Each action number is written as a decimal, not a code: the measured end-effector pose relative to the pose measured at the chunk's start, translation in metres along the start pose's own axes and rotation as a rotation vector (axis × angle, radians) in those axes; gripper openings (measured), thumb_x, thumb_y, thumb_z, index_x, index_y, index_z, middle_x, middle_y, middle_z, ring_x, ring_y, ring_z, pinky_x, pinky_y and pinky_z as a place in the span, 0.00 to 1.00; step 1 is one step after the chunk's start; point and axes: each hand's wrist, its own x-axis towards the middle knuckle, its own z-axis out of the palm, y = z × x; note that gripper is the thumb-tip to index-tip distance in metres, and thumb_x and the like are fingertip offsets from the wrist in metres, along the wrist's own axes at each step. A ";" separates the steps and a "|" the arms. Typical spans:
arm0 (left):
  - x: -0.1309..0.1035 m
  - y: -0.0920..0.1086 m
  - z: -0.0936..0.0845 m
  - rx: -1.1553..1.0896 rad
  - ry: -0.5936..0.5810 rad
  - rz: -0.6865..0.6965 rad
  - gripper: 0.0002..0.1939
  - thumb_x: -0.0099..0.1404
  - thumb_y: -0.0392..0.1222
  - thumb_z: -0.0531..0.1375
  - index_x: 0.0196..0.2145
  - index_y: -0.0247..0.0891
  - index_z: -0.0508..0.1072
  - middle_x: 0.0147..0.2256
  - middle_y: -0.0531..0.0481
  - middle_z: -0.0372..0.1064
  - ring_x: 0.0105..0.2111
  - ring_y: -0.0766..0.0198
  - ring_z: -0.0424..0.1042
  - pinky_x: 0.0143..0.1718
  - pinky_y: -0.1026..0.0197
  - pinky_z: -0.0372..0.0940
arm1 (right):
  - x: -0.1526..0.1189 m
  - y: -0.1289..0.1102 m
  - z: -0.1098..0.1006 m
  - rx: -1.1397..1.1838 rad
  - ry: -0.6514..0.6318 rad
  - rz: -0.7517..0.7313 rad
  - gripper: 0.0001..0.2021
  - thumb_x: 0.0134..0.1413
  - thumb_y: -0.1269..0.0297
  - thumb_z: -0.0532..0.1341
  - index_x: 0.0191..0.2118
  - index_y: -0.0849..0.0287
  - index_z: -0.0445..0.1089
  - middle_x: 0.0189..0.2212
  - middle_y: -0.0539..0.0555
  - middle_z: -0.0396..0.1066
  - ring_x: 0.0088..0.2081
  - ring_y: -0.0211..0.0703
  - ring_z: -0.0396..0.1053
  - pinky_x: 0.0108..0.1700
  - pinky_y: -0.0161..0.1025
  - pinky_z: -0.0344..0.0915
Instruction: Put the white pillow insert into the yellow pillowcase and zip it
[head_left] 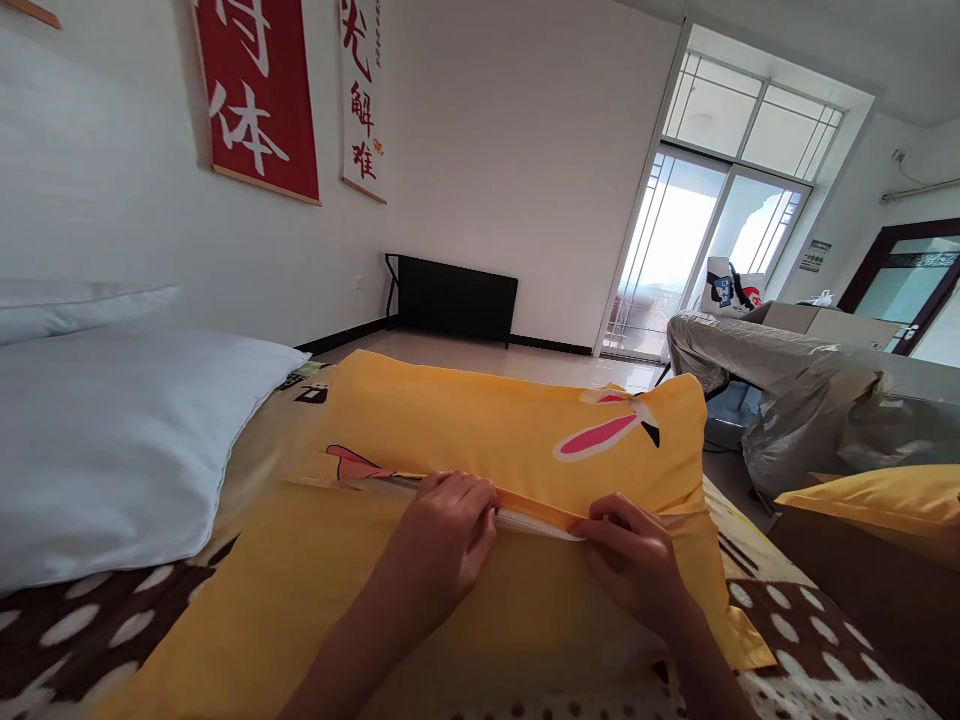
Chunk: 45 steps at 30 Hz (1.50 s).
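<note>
A yellow pillowcase (pixel 465 415) with a printed pink-and-white rabbit ear lies in front of me, filled out by a white pillow (pixel 540 524) that shows through a slit across its middle. My left hand (pixel 450 520) has its fingers closed on the edge of that opening, left of centre. Further right, my right hand (pixel 634 560) pinches the same edge between thumb and fingers. Between the two hands the fabric edge is stretched in a line, with a strip of white below it. The fingertips of the left hand are partly hidden.
White pillows (pixel 135 430) lie at the left on a brown, white-spotted blanket (pixel 97 625). Another yellow piece of fabric (pixel 892 505) sits at the right. Beyond stand a plastic-covered sofa (pixel 795 375) and a black folded panel (pixel 457 300) against the wall.
</note>
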 end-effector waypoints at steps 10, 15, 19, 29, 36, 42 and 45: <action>-0.006 0.007 -0.019 -0.212 -0.147 -0.085 0.10 0.66 0.38 0.45 0.27 0.39 0.60 0.29 0.51 0.62 0.31 0.63 0.61 0.36 0.60 0.58 | 0.003 -0.003 -0.002 -0.049 0.037 -0.019 0.14 0.48 0.79 0.55 0.37 0.55 0.71 0.30 0.52 0.66 0.32 0.39 0.61 0.34 0.38 0.59; -0.008 0.002 -0.021 -0.289 -0.166 -0.082 0.09 0.66 0.38 0.46 0.28 0.39 0.60 0.30 0.52 0.63 0.32 0.64 0.62 0.36 0.61 0.58 | 0.006 -0.021 0.008 -0.151 0.104 -0.026 0.12 0.47 0.78 0.55 0.37 0.57 0.69 0.41 0.56 0.66 0.44 0.47 0.60 0.45 0.47 0.54; -0.012 0.002 -0.022 -0.302 -0.149 -0.060 0.08 0.66 0.37 0.47 0.28 0.39 0.60 0.30 0.52 0.63 0.32 0.64 0.63 0.36 0.61 0.58 | 0.028 -0.049 0.018 -0.171 0.014 -0.012 0.08 0.50 0.75 0.56 0.36 0.57 0.67 0.40 0.54 0.66 0.41 0.44 0.60 0.45 0.45 0.51; -0.016 0.007 -0.025 -0.253 -0.086 -0.020 0.10 0.65 0.35 0.47 0.25 0.39 0.58 0.29 0.50 0.64 0.31 0.63 0.63 0.35 0.59 0.59 | 0.052 -0.083 0.050 -0.159 -0.068 0.239 0.09 0.46 0.80 0.55 0.25 0.58 0.61 0.25 0.48 0.65 0.29 0.37 0.60 0.37 0.38 0.50; -0.018 0.019 -0.017 0.093 -0.054 -0.063 0.10 0.62 0.30 0.47 0.27 0.37 0.63 0.29 0.48 0.67 0.32 0.58 0.65 0.37 0.54 0.59 | 0.040 -0.069 0.062 0.074 0.050 0.325 0.09 0.43 0.75 0.56 0.21 0.57 0.57 0.20 0.46 0.61 0.25 0.35 0.56 0.28 0.32 0.51; -0.015 0.013 -0.015 0.285 -0.011 -0.171 0.09 0.60 0.29 0.48 0.27 0.35 0.66 0.29 0.45 0.68 0.33 0.55 0.66 0.39 0.51 0.58 | 0.040 -0.066 0.075 0.016 0.112 0.293 0.08 0.40 0.76 0.55 0.22 0.57 0.55 0.20 0.46 0.58 0.24 0.35 0.54 0.27 0.32 0.51; -0.014 0.007 -0.019 0.253 -0.007 -0.193 0.10 0.61 0.30 0.47 0.27 0.36 0.65 0.29 0.46 0.69 0.33 0.56 0.66 0.39 0.52 0.57 | 0.040 -0.064 0.077 0.012 0.095 0.277 0.08 0.40 0.78 0.53 0.23 0.57 0.58 0.20 0.46 0.58 0.24 0.35 0.54 0.28 0.32 0.52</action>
